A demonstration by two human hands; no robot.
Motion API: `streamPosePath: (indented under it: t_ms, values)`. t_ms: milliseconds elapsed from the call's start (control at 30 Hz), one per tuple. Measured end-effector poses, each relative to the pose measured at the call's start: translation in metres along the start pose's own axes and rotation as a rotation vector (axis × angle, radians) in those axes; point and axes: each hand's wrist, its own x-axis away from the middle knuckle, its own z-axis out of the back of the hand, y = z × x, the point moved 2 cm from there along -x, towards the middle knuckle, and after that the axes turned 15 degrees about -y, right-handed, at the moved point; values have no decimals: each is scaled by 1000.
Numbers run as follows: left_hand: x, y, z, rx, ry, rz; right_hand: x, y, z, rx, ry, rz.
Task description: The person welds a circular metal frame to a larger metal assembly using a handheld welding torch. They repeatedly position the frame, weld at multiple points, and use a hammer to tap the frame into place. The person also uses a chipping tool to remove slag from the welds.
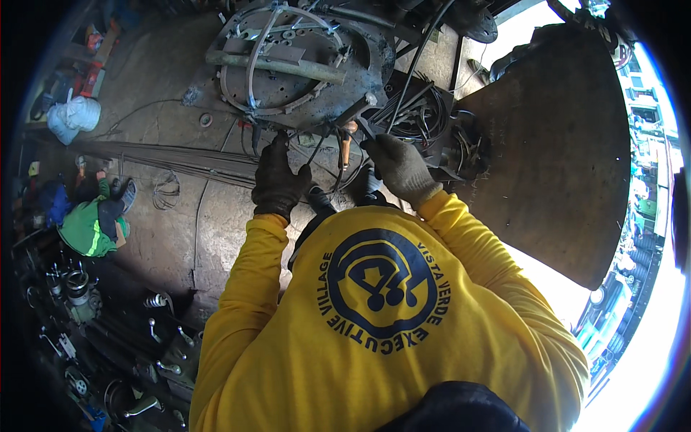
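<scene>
I wear a yellow long-sleeved shirt and work gloves. My left hand (277, 178), in a dark glove, is closed on thin steel wire (317, 147) at the near edge of a round metal jig plate (360, 72). A curved wire ring (253, 65) and a flat bar (288, 66) lie on that plate. My right hand (399, 169), in a light glove, grips a dark metal rod (371, 129) beside the plate. A wooden-handled tool (347, 144) hangs between the two hands.
A bundle of long thin steel rods (173, 162) lies across the concrete floor at the left. Bent wire pieces (421, 115) fill a box behind my right hand. A large rusty steel sheet (554, 144) stands at the right. Metal parts and tools (79, 288) crowd the lower left.
</scene>
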Motion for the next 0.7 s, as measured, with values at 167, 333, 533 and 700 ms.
streamPosePath:
  t_ms: [167, 333, 533, 700]
  values:
    - [9, -3, 7, -83, 51, -49, 16, 4, 1, -540, 134, 75]
    - [25, 13, 37, -185, 141, -174, 27, 23, 22, -677, 357, 6]
    - [39, 42, 83, -197, 191, -227, 35, 54, 24, -623, 422, -59]
    - [46, 56, 103, -301, 281, -300, 36, 53, 10, -645, 388, -112]
